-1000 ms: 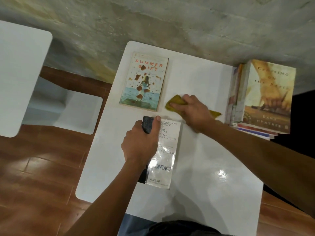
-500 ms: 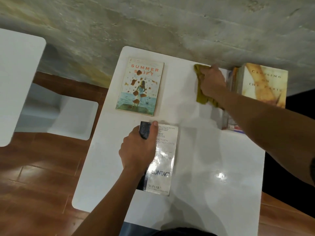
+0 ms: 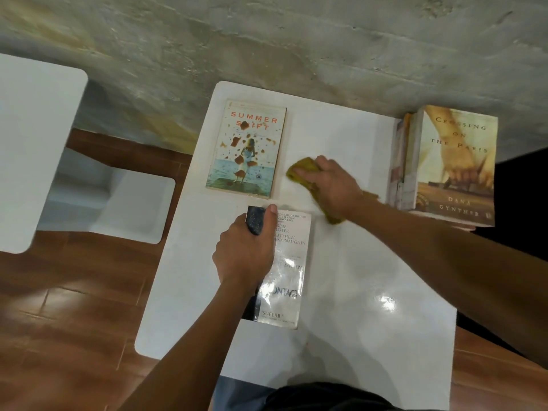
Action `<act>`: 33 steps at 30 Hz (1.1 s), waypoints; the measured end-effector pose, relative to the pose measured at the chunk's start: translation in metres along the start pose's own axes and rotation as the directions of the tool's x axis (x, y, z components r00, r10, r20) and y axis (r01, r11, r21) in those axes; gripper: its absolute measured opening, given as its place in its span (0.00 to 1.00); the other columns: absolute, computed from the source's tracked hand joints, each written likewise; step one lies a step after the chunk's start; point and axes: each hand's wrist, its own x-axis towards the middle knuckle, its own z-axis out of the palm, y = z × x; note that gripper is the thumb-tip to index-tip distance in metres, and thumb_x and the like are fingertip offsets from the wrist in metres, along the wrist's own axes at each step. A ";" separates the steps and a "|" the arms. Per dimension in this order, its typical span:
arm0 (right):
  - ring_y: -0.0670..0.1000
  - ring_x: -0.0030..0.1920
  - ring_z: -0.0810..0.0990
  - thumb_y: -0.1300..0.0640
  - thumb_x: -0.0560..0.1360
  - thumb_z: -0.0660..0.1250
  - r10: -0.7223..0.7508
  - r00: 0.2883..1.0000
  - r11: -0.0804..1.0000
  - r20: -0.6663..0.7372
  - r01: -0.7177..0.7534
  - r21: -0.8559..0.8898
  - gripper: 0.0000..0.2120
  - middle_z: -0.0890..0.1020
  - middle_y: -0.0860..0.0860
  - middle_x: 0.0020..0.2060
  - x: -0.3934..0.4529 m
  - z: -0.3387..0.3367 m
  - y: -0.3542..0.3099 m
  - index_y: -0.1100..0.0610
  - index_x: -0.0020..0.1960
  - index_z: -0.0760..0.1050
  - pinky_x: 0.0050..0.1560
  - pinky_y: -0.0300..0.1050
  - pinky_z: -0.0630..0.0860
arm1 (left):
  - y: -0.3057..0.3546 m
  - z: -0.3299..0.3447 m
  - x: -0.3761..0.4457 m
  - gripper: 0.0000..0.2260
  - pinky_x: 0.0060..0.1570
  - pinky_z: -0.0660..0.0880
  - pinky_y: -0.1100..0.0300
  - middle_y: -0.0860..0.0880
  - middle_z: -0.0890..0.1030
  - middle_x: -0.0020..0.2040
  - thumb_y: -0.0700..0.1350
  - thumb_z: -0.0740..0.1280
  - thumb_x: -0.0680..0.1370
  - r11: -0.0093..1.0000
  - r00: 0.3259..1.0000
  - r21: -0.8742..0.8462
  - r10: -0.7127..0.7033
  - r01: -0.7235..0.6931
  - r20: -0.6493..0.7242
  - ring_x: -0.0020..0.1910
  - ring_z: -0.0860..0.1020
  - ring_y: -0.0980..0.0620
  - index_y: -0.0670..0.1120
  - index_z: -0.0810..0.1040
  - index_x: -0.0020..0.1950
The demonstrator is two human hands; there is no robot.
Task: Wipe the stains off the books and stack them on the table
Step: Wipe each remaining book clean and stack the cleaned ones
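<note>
My left hand (image 3: 246, 250) is gripping the Contact book (image 3: 281, 268), thumb on its cover. My right hand (image 3: 332, 185) is pressing the yellow cloth (image 3: 302, 170) just beyond it, beside the stained Summer book (image 3: 246, 149), lengthwise away from me.

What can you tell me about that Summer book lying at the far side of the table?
The Summer book is a paperback lying flat, cover up, near the white table's far left corner. Its cover shows red title letters above a figure by blue water, spattered with brown-red stains. Nothing touches it; the right hand presses a yellow cloth just beside it.
</note>
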 end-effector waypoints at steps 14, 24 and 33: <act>0.56 0.60 0.69 0.59 0.81 0.61 0.233 0.963 0.963 0.137 -0.248 0.103 0.26 0.70 0.53 0.62 -0.159 0.026 -0.028 0.38 0.75 0.65 0.56 0.47 0.72 | -0.010 0.001 -0.001 0.31 0.48 0.78 0.48 0.52 0.81 0.42 0.76 0.50 0.75 0.999 1.000 0.031 -0.021 0.021 0.015 0.41 0.80 0.50 0.52 0.76 0.48; 0.51 0.59 0.70 0.53 0.78 0.68 0.100 0.965 0.979 0.241 -0.139 0.149 0.26 0.70 0.49 0.58 -0.244 0.048 -0.035 0.35 0.72 0.69 0.52 0.45 0.74 | -0.008 0.008 -0.001 0.35 0.45 0.81 0.47 0.47 0.82 0.41 0.77 0.51 0.74 1.000 0.998 -0.020 0.001 0.000 0.060 0.40 0.82 0.47 0.46 0.76 0.47; 0.50 0.50 0.73 0.46 0.80 0.66 0.141 0.966 0.943 0.217 -0.198 0.267 0.08 0.74 0.49 0.50 -0.224 0.028 -0.039 0.38 0.58 0.78 0.50 0.47 0.75 | -0.006 -0.002 -0.010 0.25 0.60 0.76 0.44 0.47 0.81 0.51 0.68 0.48 0.81 0.982 0.994 -0.190 0.035 -0.015 0.105 0.51 0.80 0.45 0.49 0.73 0.54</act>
